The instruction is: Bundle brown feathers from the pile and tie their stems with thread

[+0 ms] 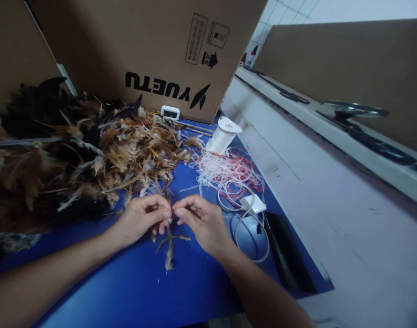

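My left hand [145, 217] and my right hand [203, 222] meet fingertip to fingertip above the blue table [133, 291]. Thumb and finger of the left hand pinch a few small brown feathers [169, 259], which hang down below the fingers. The right hand's thumb and forefinger are pressed together close beside them; whatever they hold is too small to make out. A large heap of brown and black feathers [126, 146] lies behind and left of my hands.
A spool of white cord [222, 135] stands behind tangled white and red strings [229, 171]. Right of my hands are a coiled cable [236, 228], white charger [253, 203] and black phone-like object [290, 255]. A cardboard box [143, 45] and small white display [170, 113] stand behind.
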Motion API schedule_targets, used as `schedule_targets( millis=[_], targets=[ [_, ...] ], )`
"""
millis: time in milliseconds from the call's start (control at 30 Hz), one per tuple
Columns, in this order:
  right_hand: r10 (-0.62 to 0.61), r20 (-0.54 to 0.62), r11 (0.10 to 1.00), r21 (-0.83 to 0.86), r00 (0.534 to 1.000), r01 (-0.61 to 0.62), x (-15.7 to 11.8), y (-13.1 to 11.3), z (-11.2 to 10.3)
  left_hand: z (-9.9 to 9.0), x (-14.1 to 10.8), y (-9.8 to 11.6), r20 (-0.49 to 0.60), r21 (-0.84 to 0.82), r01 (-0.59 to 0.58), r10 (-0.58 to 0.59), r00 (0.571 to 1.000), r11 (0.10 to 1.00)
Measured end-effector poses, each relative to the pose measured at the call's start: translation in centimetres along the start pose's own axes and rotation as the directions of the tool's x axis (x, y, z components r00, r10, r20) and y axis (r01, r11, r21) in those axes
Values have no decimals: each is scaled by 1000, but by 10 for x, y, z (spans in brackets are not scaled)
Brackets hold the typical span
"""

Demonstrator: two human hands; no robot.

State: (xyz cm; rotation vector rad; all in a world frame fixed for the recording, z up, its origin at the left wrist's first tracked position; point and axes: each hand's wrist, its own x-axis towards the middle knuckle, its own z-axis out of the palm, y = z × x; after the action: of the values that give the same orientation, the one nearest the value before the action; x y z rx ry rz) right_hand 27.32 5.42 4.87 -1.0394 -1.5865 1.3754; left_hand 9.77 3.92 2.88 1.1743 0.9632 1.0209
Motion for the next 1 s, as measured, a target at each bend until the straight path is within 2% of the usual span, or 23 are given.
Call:
schedule_targets(
  millis=[167, 400, 567, 633, 733, 833, 1000],
  targets=[
    [-57, 67, 987, -146, 996, 66, -2, -5, -6, -1, -1, -3, 3, -10, 52, -52, 999, 999],
    [-126, 128, 963, -221, 984, 152, -5, -10, -7, -3, -2, 3, 30, -19, 115, -114, 993, 993],
    [-201, 148, 951, -207, 968, 229, -7, -16, -2, -2, -3, 4, 48, -19, 144, -143, 989, 989],
    [-183, 136, 968, -150, 974, 203, -8, -15, -1, -2, -3, 4, 66, -25, 154, -152, 986, 988],
    [-65, 137, 998, -2, 988, 66, -9, -14, 1, -2, -4, 6, 82, -31, 159, -156, 984, 987],
    [29, 158, 990, 134, 987, -51, -9, -14, 1, -1, -4, 7, 89, -31, 146, -143, 986, 989],
    [91, 179, 962, 238, 980, -133, -8, -15, -2, -2, -5, 8, 76, 19, 85, -86, 993, 996]
  ],
)
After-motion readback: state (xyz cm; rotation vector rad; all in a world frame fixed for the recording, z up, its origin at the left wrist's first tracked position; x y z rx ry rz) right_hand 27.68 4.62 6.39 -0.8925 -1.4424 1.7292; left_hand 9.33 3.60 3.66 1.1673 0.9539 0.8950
